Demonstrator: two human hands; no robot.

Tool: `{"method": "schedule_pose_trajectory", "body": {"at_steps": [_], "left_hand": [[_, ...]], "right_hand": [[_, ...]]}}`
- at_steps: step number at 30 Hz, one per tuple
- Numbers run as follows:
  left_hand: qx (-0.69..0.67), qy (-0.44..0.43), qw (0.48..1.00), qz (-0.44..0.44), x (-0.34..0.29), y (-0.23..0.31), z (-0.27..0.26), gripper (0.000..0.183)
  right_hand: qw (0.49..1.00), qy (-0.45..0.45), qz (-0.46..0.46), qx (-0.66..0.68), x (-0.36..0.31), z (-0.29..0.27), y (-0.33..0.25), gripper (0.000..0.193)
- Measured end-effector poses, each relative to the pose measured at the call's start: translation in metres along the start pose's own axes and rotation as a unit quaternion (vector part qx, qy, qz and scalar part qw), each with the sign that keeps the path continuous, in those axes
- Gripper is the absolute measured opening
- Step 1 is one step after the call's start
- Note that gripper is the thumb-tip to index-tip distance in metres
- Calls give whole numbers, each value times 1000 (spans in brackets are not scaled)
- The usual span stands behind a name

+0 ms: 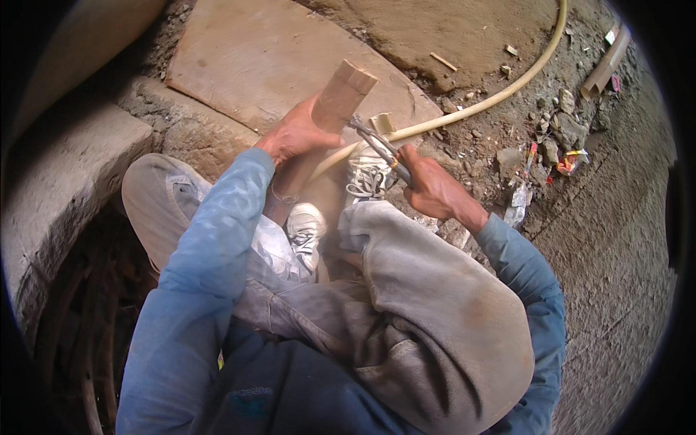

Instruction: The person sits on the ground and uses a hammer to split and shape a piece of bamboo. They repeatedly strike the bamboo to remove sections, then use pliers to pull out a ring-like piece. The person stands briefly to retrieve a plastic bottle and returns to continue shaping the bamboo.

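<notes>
My left hand (301, 136) is wrapped round a thick brown post-like length (344, 90), which slants from between my feet up to the right. Its blunt upper end points away from me. To the right, my right hand (437, 185) grips the dark handle of a long, narrow metal hand tool (373, 135); its exact kind is unclear. The tool's far end lies close to the brown length's right side; whether they touch I cannot tell. A small pale curved piece (380, 123) lies just beyond the tool.
A pale yellow hose (500, 96) curves from the top right toward my shoes (306, 232). A flat brown slab (268, 58) lies ahead. Stones and wrappers (573, 161) litter the right side. At left is a concrete edge (65, 174), with long sticks (90, 362) in the dark gap below.
</notes>
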State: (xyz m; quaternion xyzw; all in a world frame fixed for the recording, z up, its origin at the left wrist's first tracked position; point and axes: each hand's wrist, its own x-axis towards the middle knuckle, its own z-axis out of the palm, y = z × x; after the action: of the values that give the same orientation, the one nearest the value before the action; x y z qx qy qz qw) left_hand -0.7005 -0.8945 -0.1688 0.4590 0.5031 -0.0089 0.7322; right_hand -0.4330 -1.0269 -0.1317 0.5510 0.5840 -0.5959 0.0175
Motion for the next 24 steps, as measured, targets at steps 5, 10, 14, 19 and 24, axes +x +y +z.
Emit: {"method": "schedule_pose_trajectory", "body": {"at_steps": [5, 10, 14, 19, 24], "left_hand": [[-7, -12, 1000, 13, -2, -1, 0, 79], [41, 25, 998, 43, -12, 18, 14, 76], [55, 17, 998, 26, -16, 26, 25, 73], [140, 153, 976, 65, -11, 25, 43, 73], [247, 265, 930, 57, -3, 30, 63, 71]], "right_hand": [[999, -27, 26, 1, 1, -13, -5, 46], [995, 74, -59, 5, 0, 9, 27, 52], [994, 78, -15, 74, -11, 26, 26, 70], [978, 126, 54, 156, -15, 49, 26, 76], [958, 254, 70, 113, -8, 73, 24, 70]]}}
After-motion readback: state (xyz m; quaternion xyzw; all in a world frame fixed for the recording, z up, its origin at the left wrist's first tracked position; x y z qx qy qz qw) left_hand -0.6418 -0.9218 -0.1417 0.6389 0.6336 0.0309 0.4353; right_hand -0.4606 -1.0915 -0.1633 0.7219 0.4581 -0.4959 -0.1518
